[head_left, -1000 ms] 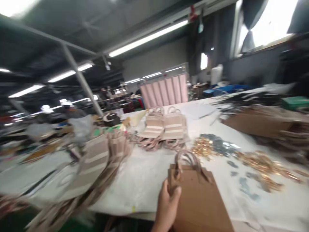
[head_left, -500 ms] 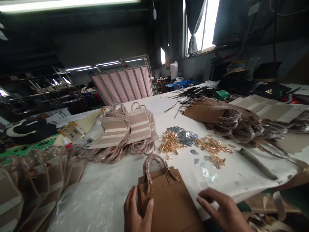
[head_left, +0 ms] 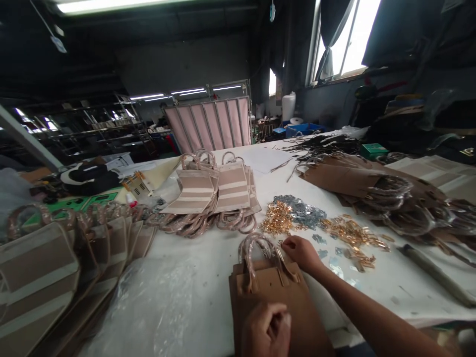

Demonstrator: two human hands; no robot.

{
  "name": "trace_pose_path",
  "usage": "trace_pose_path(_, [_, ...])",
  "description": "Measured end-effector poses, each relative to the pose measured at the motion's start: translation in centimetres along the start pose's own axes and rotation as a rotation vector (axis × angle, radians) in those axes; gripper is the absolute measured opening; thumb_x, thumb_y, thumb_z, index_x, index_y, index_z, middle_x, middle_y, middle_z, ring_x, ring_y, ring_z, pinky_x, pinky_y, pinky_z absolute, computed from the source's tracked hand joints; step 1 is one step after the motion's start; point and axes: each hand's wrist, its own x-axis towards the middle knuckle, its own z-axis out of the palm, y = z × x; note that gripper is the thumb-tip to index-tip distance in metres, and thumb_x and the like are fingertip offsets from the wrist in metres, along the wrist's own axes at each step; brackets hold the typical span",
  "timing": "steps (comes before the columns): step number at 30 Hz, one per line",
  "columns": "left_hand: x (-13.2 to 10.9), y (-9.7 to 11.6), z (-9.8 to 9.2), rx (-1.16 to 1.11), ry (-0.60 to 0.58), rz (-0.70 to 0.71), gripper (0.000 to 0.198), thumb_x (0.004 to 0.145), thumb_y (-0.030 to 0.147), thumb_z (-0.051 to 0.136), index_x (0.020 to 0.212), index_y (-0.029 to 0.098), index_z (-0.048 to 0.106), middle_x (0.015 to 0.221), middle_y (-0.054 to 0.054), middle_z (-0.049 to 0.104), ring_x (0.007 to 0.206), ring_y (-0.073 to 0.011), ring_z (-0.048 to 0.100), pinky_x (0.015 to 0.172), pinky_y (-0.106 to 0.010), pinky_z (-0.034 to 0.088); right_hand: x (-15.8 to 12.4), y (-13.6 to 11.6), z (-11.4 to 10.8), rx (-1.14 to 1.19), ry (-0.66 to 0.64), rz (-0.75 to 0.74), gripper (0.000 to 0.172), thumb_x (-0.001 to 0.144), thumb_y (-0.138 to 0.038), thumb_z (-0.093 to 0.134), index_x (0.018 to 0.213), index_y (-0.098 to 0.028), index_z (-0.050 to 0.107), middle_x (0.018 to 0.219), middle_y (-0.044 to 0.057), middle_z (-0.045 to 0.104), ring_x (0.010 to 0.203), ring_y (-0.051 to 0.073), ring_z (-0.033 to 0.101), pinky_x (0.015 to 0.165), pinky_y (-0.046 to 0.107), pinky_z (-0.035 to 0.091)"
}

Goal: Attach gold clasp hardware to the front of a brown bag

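A brown bag panel [head_left: 290, 302] lies in front of me on other flat brown panels, its plastic-wrapped handles [head_left: 256, 248] pointing away. My left hand [head_left: 265, 329] is over its lower part with the fingers curled in; whatever they hold, if anything, is hidden. Beyond the handles, my right hand [head_left: 302, 252] reaches to the table with its fingertips pinched together. They are at the near edge of a heap of small gold metal pieces [head_left: 278, 218]. What the pinch holds is too small to make out.
Grey metal plates [head_left: 303, 213] and a second heap of gold pieces [head_left: 349, 233] lie right of centre. Striped bags [head_left: 232, 191] are stacked behind, more striped bags [head_left: 37, 263] stand left. Clear plastic sheeting [head_left: 148, 302] covers the near left; brown panels [head_left: 345, 181] pile up right.
My right hand has moved from beside the brown panel forward to the gold pieces, its fingers closing. My left hand went from the panel's left edge onto its front and curled. The view turned left.
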Motion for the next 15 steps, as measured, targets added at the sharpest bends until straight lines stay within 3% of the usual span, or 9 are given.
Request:
trace_pose_path(2, [1.2, 0.9, -0.7, -0.152, 0.010, -0.172, 0.038, 0.092, 0.056, 0.067, 0.098, 0.020, 0.079, 0.081, -0.009, 0.072, 0.068, -0.0201, 0.064, 0.059, -0.027, 0.049, -2.2, -1.1, -1.6, 0.097, 0.067, -0.047, 0.023, 0.095, -0.035, 0.061, 0.088, -0.019, 0.076, 0.086, 0.007, 0.072, 0.077, 0.024, 0.066, 0.070, 0.031, 0.049])
trace_pose_path(5, [2.2, 1.6, -1.5, -0.415, 0.009, -0.275, 0.055, 0.087, 0.064, 0.072, 0.116, 0.017, 0.076, 0.097, -0.012, 0.075, 0.082, -0.0232, 0.070, 0.065, -0.027, 0.055, -6.7, -3.7, -2.7, 0.320, 0.165, -0.163, 0.032, 0.098, -0.049, 0.062, 0.090, -0.021, 0.074, 0.085, 0.007, 0.070, 0.072, 0.024, 0.064, 0.067, 0.033, 0.050])
trace_pose_path(8, [2.4, 1.5, -2.0, -0.577, -0.019, -0.271, 0.059, 0.086, 0.059, 0.078, 0.126, 0.017, 0.072, 0.115, -0.015, 0.074, 0.097, -0.0264, 0.072, 0.075, -0.029, 0.060, -10.9, -5.9, -1.4, 0.460, 0.109, -0.232, 0.028, 0.100, -0.047, 0.065, 0.090, -0.023, 0.075, 0.087, 0.006, 0.072, 0.076, 0.024, 0.067, 0.070, 0.032, 0.054])
trace_pose_path(12, [2.2, 0.9, -2.3, -0.571, 0.027, -0.232, 0.046, 0.085, 0.050, 0.082, 0.115, 0.015, 0.078, 0.115, -0.015, 0.075, 0.107, -0.0286, 0.072, 0.095, -0.035, 0.060, -13.5, -6.6, 1.3, 0.510, 0.077, -0.249, 0.024, 0.100, -0.045, 0.067, 0.092, -0.025, 0.077, 0.090, 0.005, 0.074, 0.084, 0.026, 0.070, 0.080, 0.034, 0.058])
trace_pose_path(15, [2.1, 0.4, -2.2, -0.578, 0.045, -0.240, 0.046, 0.086, 0.050, 0.080, 0.116, 0.015, 0.078, 0.115, -0.014, 0.074, 0.103, -0.0273, 0.072, 0.086, -0.032, 0.063, -13.4, -6.0, 1.6, 0.555, 0.027, -0.230, 0.020, 0.098, -0.044, 0.071, 0.099, -0.025, 0.078, 0.093, 0.005, 0.075, 0.084, 0.026, 0.071, 0.079, 0.033, 0.058])
